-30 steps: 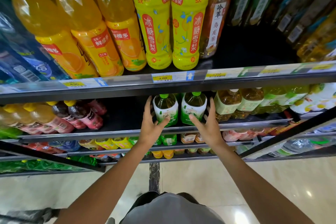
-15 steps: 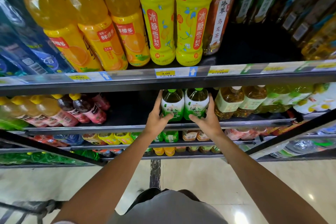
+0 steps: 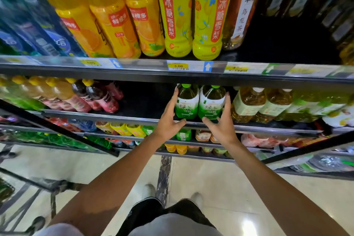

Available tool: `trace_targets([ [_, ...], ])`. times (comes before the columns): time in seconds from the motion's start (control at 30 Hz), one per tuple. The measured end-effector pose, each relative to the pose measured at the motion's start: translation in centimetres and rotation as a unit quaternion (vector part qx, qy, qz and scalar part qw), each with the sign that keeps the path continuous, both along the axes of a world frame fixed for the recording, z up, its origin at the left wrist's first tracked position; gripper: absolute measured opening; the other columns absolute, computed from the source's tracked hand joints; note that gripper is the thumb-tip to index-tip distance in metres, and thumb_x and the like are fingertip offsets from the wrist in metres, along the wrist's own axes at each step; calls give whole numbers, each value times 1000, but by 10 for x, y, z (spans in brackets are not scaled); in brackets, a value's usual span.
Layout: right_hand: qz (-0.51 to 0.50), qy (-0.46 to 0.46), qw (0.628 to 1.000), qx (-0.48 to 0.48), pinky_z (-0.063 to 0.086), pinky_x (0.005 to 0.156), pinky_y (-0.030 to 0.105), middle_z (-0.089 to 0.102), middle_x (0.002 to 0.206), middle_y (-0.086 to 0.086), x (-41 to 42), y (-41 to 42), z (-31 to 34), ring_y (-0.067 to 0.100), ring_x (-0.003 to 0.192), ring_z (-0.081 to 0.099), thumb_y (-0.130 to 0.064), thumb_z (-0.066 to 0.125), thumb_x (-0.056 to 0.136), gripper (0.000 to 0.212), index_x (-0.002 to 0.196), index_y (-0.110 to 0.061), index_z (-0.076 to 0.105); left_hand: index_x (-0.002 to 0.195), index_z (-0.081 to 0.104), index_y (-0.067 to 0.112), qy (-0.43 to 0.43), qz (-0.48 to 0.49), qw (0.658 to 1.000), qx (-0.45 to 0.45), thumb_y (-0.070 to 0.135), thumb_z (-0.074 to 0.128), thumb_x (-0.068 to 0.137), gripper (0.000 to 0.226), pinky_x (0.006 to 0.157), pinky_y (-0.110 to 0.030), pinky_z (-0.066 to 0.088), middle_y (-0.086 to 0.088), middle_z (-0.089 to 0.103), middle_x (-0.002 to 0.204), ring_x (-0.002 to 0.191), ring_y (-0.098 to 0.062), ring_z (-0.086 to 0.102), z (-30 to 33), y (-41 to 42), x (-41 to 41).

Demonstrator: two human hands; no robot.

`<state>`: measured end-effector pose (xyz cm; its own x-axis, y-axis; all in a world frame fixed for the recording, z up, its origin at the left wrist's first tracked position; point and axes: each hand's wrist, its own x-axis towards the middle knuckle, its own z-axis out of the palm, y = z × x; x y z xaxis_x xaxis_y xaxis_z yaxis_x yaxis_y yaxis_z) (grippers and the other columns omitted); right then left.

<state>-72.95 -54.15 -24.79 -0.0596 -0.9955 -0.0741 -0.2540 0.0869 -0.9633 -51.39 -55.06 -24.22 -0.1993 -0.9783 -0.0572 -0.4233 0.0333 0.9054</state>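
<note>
I find the cap tops of both green tea bottles [image 3: 187, 104] hidden behind the upper shelf rail [image 3: 134, 75]. The orange juice bottles [image 3: 107, 15] are cut off by the top edge. The left price tag [image 3: 91, 62] is blurred and unreadable. The lowest-shelf drinks [image 3: 181, 148] are too small to identify.

Left hand [image 3: 168, 120], right hand [image 3: 223, 126] beside tea bottles [image 3: 186, 105]

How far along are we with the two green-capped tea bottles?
Done: the two green-capped plastic tea bottles stand upright, side by side near the front edge of the black metal shelf. In hand: left hand and right hand flank the pair, straight fingers against its outer sides. Left: probably just letting go.
</note>
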Motion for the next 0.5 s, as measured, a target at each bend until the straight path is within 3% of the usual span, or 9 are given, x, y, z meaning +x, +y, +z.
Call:
trace_targets([
  [0.1, -58, -26, 997, 32, 37, 118, 42, 20, 166, -7, 6, 25, 0, 16, 152, 24, -5, 74, 88, 102, 160, -35, 9, 161, 4, 42, -32, 5, 999, -11, 7, 69, 94, 100, 122, -37, 29, 15, 12, 168, 156, -12, 16, 2, 12, 18],
  [0.2, -59, 12, 998, 16, 51, 106, 38, 39, 156, -2, 20, 57, -5, 15, 143, 40, -4, 69, 93, 75, 154, -24, 30, 162, 11, 36, -92, 7, 995, -45, 11, 66, 96, 89, 119, -32, 33, 11, 12, 169, 154, -12, 19, 4, 39, 53],
  [0.3, 63, 73, 995, 20, 54, 100, 32, 49, 147, -5, 52, 73, -2, 13, 136, 48, -10, 67, 95, 60, 146, -30, 42, 160, 29, 26, -185, -4, 978, -102, 20, 65, 96, 73, 110, -37, 47, 5, 21, 167, 151, -17, 30, 0, 74, 109],
  [0.37, 152, 133, 979, 2, 49, 107, 38, 49, 147, -12, 86, 75, 5, 11, 133, 51, -20, 66, 96, 56, 146, -34, 43, 155, 39, 21, -250, -15, 959, -136, 34, 57, 95, 64, 114, -48, 42, -3, 33, 163, 150, -27, 33, -6, 97, 154],
  [0.5, 291, 252, 919, -82, 38, 114, 31, 50, 148, -7, 189, 78, 26, 11, 137, 46, -25, 63, 98, 48, 144, -25, 51, 150, 44, 25, -366, 5, 921, -131, 44, 52, 93, 61, 116, -58, 37, -4, 45, 157, 145, -36, 41, -6, 153, 260],
])
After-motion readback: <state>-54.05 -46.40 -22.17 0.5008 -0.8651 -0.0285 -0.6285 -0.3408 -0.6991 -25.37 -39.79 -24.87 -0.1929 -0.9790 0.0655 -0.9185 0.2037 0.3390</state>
